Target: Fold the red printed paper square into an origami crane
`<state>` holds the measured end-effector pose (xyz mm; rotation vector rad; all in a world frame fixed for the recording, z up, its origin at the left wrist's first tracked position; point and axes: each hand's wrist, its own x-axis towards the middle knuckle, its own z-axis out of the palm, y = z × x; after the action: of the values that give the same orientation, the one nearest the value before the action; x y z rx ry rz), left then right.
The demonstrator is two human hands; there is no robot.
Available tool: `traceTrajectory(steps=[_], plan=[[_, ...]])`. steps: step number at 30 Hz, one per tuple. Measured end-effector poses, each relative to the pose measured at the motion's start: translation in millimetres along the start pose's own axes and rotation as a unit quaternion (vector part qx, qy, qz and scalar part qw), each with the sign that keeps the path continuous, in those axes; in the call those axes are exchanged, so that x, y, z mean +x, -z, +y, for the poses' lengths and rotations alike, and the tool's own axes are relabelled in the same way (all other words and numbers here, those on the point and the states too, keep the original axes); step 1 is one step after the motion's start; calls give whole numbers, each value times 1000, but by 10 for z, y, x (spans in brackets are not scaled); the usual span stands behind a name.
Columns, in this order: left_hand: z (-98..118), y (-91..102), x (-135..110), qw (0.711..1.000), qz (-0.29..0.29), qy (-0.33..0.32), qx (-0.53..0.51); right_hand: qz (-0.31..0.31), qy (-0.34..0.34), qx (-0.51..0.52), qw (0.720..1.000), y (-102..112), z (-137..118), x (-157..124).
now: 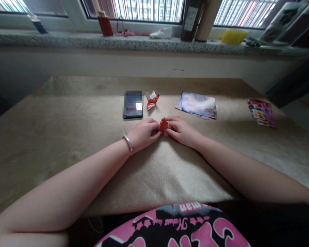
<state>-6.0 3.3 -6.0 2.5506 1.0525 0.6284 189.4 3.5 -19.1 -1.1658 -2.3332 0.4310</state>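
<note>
- Pinching a small folded piece of red paper (164, 126), the left hand (144, 134) and right hand (182, 131) meet, each grip clamped on it, over the middle of the tabletop (67, 144)
- A red-and-white origami crane (152, 99) stands just beside a blurred phone (133, 104)
- A stack of printed paper sheets (198, 105) lies to the crane's right

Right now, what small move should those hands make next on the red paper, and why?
Probably press a firm crease into the red folded paper: the left hand and right hand both pinch it at the fingertips, and a folded paper bird lying just beyond shows sharp, finished folds.
</note>
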Motion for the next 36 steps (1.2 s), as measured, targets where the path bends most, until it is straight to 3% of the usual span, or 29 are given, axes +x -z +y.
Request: traceTrajectory(steps=[7,16,27,36], plan=[[-18,-5,15,1000,-9,9,6,38,-21,9,999,-32,1,23],[-42,-26,42,998,4,37,48,39,-30,10,999,-53,50,42],[-36,-17,-27,999,36,34,-14,48,-17,14,999,-47,52,21],[-40,10,-32,999,-13,-13,40,39,108,-1,993,79,-21,-80]])
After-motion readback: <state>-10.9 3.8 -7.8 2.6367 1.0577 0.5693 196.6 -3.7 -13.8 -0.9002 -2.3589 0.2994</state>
